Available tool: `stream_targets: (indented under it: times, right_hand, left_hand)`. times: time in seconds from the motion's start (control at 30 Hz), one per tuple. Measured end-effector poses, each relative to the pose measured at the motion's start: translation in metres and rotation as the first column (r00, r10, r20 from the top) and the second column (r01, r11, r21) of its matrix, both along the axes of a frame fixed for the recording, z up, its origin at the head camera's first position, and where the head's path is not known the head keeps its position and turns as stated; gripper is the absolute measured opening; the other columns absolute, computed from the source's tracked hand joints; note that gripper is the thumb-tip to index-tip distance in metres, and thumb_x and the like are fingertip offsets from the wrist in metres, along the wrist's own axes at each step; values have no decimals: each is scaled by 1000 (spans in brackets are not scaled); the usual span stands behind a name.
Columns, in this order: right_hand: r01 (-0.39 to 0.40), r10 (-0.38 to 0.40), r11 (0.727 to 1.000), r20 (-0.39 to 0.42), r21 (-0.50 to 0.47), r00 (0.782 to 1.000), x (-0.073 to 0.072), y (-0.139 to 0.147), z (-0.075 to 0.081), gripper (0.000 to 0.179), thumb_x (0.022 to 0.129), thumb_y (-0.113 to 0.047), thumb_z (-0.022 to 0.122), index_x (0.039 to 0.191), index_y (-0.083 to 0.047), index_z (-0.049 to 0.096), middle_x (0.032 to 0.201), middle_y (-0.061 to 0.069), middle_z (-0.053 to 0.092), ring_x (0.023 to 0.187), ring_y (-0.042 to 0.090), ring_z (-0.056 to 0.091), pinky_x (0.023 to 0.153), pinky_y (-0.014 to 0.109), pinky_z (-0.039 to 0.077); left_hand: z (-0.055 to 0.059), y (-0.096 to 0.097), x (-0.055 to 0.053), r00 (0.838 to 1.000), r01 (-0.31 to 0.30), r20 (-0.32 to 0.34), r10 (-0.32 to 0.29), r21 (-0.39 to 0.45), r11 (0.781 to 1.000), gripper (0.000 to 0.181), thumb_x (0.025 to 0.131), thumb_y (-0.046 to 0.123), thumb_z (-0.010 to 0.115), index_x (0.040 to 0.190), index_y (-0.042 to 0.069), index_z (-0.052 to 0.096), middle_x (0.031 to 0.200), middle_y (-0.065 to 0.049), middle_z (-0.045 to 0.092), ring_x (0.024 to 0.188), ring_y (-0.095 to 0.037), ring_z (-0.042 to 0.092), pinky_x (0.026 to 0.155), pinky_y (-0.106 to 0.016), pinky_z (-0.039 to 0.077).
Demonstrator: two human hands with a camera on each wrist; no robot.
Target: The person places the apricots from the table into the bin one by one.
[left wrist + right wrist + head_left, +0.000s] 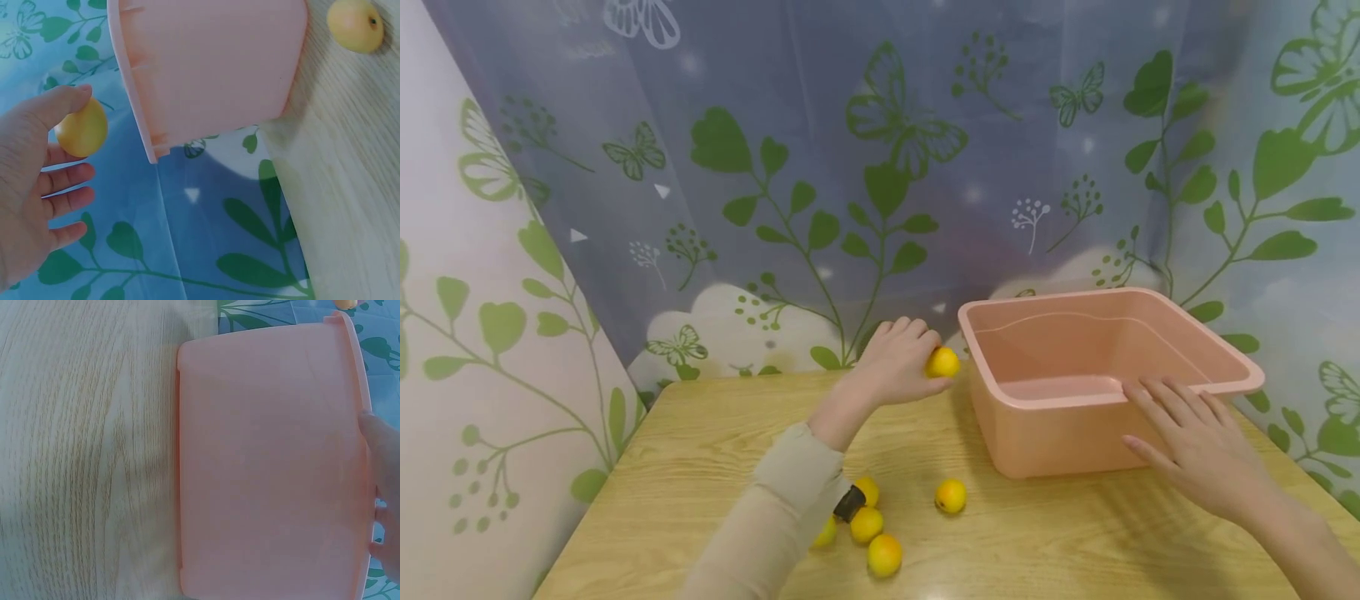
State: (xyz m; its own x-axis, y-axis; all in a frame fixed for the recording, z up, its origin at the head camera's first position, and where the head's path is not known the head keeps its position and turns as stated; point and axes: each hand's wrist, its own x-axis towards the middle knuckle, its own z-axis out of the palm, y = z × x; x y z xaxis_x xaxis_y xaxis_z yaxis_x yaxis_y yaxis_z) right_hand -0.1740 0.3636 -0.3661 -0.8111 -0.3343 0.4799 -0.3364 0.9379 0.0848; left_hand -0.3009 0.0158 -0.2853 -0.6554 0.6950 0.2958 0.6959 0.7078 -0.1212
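My left hand [898, 362] holds a small yellow-orange fruit [943, 363] above the table, just left of a pink plastic tub [1060, 437]. In the left wrist view, the thumb and index finger pinch this fruit [82, 128] while the other fingers stand loosely apart. My right hand [1198, 446] lies at the tub's near rim with fingers extended over it and the thumb outside the wall. A single fruit [951, 496] with a dark spot lies in front of the tub. Several more fruits [884, 556] cluster near my left forearm, which partly hides some.
The wooden table [700, 450] bears the tub on its right side. A cloth [760, 250] printed with leaves and butterflies hangs behind the table and along its sides. The part of the tub's floor that shows is bare pink.
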Motion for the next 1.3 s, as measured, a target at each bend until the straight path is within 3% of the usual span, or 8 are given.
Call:
stream_targets:
  times: [0.43,0.73,1.3]
  right_hand:
    - [5,-5,1000,13,-1,1000,1,0,1,73,92,-38,54,149,-16,16,138,23,36,136,37,17,109,49,-1]
    - [10,-10,1000,36,-1,999,1,0,1,72,93,-39,52,149,-15,15,141,24,32,138,35,11,109,49,-3]
    - [-2,2,1000,11,6,1000,0,1,1,70,93,-39,52,149,-14,19,138,23,35,137,36,16,109,50,0]
  left_hand:
    - [12,24,-1,1000,11,-23,-13,-56,998,41,84,53,55,104,18,59,93,4,49,90,-17,44,77,-32,34]
    - [20,48,2,1000,14,-10,-15,-103,995,44,85,55,53,109,19,57,109,3,51,96,-17,43,83,-33,33]
    - [27,91,-3,999,11,-36,-16,-142,990,37,86,54,50,105,23,55,100,6,49,92,-14,41,76,-29,32]
